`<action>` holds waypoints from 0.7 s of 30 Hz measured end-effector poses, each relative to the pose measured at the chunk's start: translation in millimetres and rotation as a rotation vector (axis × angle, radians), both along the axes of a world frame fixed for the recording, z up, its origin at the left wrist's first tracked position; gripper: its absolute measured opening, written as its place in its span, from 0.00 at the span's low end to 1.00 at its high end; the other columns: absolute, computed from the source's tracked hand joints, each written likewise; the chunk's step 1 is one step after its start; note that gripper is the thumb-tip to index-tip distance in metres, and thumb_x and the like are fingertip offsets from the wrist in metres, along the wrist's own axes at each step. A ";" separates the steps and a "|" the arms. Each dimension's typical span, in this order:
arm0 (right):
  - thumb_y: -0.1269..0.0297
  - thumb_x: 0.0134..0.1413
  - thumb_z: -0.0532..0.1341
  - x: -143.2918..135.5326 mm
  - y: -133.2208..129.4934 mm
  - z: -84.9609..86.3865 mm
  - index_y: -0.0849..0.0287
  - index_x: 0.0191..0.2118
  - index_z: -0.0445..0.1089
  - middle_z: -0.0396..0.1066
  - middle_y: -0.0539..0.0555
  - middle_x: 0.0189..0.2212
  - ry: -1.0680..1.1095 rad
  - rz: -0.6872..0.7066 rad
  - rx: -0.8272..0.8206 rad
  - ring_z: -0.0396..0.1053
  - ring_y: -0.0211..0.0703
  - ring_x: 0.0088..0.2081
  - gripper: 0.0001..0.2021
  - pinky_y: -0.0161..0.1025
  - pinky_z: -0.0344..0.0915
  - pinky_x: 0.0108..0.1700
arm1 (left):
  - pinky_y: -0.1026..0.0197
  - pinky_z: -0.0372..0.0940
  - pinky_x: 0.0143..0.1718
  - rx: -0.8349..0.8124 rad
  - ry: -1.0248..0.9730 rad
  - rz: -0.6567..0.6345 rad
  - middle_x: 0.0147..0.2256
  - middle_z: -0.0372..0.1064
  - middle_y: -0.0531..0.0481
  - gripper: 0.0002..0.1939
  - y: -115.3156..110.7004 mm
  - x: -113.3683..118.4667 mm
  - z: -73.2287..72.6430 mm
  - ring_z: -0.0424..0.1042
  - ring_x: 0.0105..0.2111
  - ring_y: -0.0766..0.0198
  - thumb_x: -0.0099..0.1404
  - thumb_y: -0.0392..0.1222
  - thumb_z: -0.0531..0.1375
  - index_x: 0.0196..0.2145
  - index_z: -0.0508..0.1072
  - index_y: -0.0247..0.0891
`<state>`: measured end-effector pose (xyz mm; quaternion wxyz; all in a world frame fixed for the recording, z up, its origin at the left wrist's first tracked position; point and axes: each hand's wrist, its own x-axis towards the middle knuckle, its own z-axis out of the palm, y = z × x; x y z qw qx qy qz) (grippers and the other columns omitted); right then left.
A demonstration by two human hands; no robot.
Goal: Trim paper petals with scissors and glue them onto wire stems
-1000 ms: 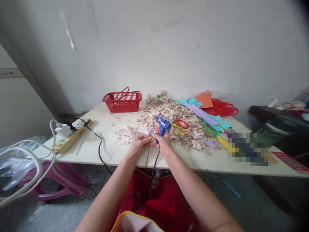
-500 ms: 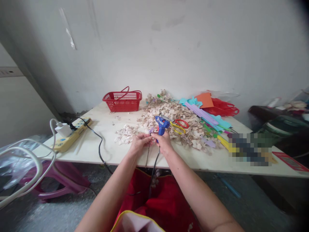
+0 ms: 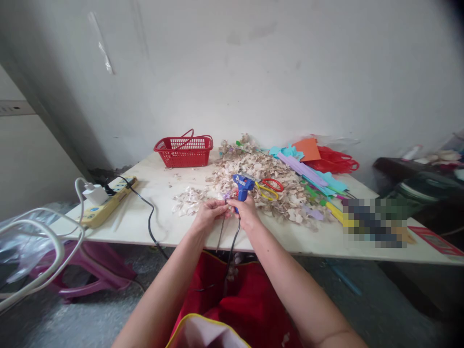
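The left hand [image 3: 212, 212] had its fingertips pinched on a thin stem [image 3: 221, 231], which hung towards the near edge of the surface [image 3: 311, 241]. The right hand [image 3: 245, 211] was closed round the handle of a blue glue gun [image 3: 243, 182], its thumb and finger meeting the left's at the stem's top, beside a small purple piece [image 3: 226, 196]. Whether the right fingertips also gripped the stem could not be told.

The gun stood tilted in front of the heap [image 3: 253, 166] of pale petals, its nozzle pointing away from the body and apart from the fingers. Scissors [image 3: 266, 187] lay just beyond it.

The likeliest trouble was a burn: with both hands so close, a twist of the right wrist could bring a hot nozzle onto the left fingers. Its tip, near the heap, might also catch loose petals or drip on them. The gun's cord [image 3: 234, 244] ran over the edge to the red apron [image 3: 239, 304]; a snag there could jerk the gun sideways and loosen the pinch.
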<state>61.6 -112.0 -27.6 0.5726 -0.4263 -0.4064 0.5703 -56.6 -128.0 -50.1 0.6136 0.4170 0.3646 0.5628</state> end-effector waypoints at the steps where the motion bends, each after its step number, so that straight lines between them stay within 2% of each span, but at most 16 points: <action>1: 0.69 0.30 0.64 0.2 -0.2 0.4 0.60 0.40 0.63 0.64 0.43 0.19 0.000 0.007 0.001 0.56 0.28 0.13 0.23 0.26 0.45 0.09 | 0.66 0.64 0.27 0.002 -0.001 -0.008 0.24 0.72 0.50 0.13 0.3 -0.5 -0.3 0.70 0.22 0.67 0.43 0.40 0.68 0.27 0.72 0.32; 5: 0.66 0.31 0.65 0.8 -2.4 2.8 0.60 0.40 0.63 0.64 0.44 0.19 -0.006 0.028 0.006 0.57 0.28 0.13 0.23 0.26 0.45 0.10 | 0.66 0.65 0.28 0.019 -0.027 -0.027 0.25 0.72 0.49 0.13 0.7 -1.6 -0.2 0.70 0.23 0.68 0.44 0.40 0.67 0.28 0.73 0.31; 9: 0.58 0.35 0.65 3.4 -7.0 3.6 0.59 0.41 0.63 0.67 0.47 0.22 -0.027 -0.018 0.007 0.57 0.28 0.13 0.23 0.26 0.44 0.10 | 0.65 0.65 0.28 -0.009 -0.074 0.019 0.24 0.72 0.50 0.14 0.8 -1.8 0.3 0.70 0.23 0.67 0.42 0.39 0.68 0.27 0.71 0.32; 14: 0.51 0.39 0.62 14.0 -19.3 -0.1 0.59 0.37 0.63 0.68 0.48 0.23 -0.049 -0.051 0.030 0.56 0.27 0.13 0.20 0.25 0.43 0.10 | 0.64 0.66 0.28 -0.056 -0.118 0.046 0.24 0.72 0.49 0.16 1.1 -1.8 -0.5 0.71 0.23 0.66 0.41 0.38 0.68 0.28 0.69 0.32; 21: 0.45 0.43 0.58 35.9 -47.5 -1.3 0.60 0.35 0.64 0.65 0.47 0.18 -0.141 0.061 0.016 0.56 0.28 0.12 0.22 0.25 0.42 0.10 | 0.66 0.65 0.27 -0.066 -0.165 0.038 0.23 0.72 0.50 0.15 2.7 -2.6 -2.8 0.72 0.23 0.66 0.42 0.36 0.68 0.29 0.69 0.32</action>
